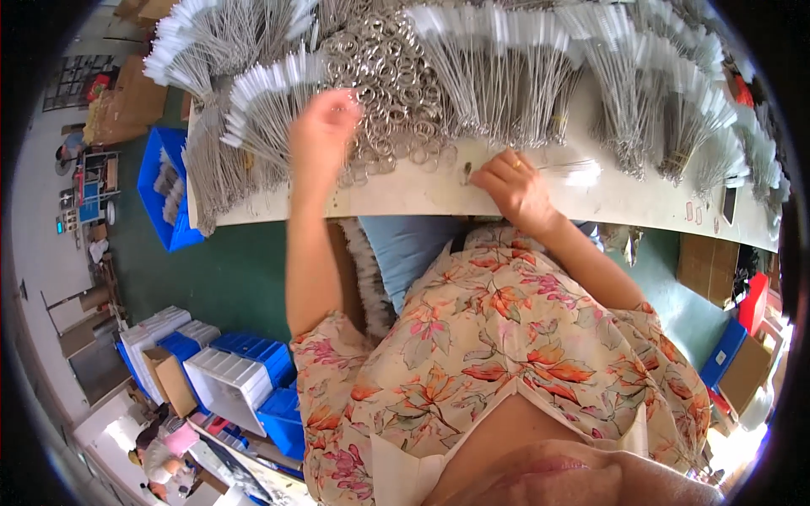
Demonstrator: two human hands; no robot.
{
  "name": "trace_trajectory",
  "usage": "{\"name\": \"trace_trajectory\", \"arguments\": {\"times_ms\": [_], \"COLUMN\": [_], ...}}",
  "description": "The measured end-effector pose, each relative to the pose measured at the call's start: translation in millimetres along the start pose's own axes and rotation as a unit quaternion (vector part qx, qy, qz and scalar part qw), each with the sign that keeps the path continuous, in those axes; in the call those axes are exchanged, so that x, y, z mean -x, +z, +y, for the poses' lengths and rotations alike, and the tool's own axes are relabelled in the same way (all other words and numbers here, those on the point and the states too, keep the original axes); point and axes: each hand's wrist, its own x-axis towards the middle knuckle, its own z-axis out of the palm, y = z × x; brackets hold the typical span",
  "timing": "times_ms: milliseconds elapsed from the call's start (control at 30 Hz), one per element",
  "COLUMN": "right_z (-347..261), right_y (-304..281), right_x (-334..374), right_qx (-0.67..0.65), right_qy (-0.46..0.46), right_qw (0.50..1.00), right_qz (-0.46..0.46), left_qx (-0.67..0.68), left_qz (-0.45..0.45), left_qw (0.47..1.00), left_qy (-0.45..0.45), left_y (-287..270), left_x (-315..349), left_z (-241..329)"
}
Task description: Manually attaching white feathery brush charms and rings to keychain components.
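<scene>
My left hand (pixel 325 122) is raised over the left edge of a pile of shiny metal rings (pixel 384 80). Its fingers are curled together and blurred, so what they hold, if anything, cannot be made out. Close to the table's near edge, my right hand (pixel 516 184) has its fingers closed on a thin wire brush. The white bristle end of this wire brush (pixel 582 173) sticks out to the right of the hand. A small dark spot (pixel 467 172) shows on the table beside the right fingertips.
Bundles of wire brushes (pixel 506 76) with white bristles cover the table (pixel 380 201) on both sides of the rings. A dark flat object (pixel 729 205) lies at the right. Blue bins (pixel 169 190) stand on the green floor at the left, near stacked crates (pixel 228 384). Cardboard boxes (pixel 709 268) are at the right.
</scene>
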Motion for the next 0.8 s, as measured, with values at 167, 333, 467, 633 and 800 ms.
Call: {"name": "trace_trajectory", "arguments": {"times_ms": [167,333,467,633,800], "right_z": [-6.3,48.7,103.1,105.5,101.0], "right_y": [-15.9,-40.1,-39.6,-36.7,-44.8], "right_x": [-11.6,-57.6,-105.3,-109.4,-102.8], "right_qx": [-0.026,-0.105,0.024,0.095,-0.001], "right_qy": [-0.009,0.131,0.238,0.333,0.337], "right_qw": [0.999,0.979,0.971,0.936,0.941], "right_qz": [0.028,0.118,-0.002,-0.062,0.01], "left_qx": [-0.422,-0.379,-0.429,-0.45,-0.395], "left_qz": [0.03,0.043,0.071,0.106,0.156], "left_qw": [0.903,0.921,0.898,0.885,0.905], "left_qy": [-0.074,-0.073,-0.062,-0.053,-0.028], "left_y": [-60.7,-53.7,-50.1,-34.0,-35.3], "left_x": [-55.3,-62.8,-58.5,-57.1,-45.9], "left_z": [-53.5,-59.4,-51.3,-45.0,-31.1]}}
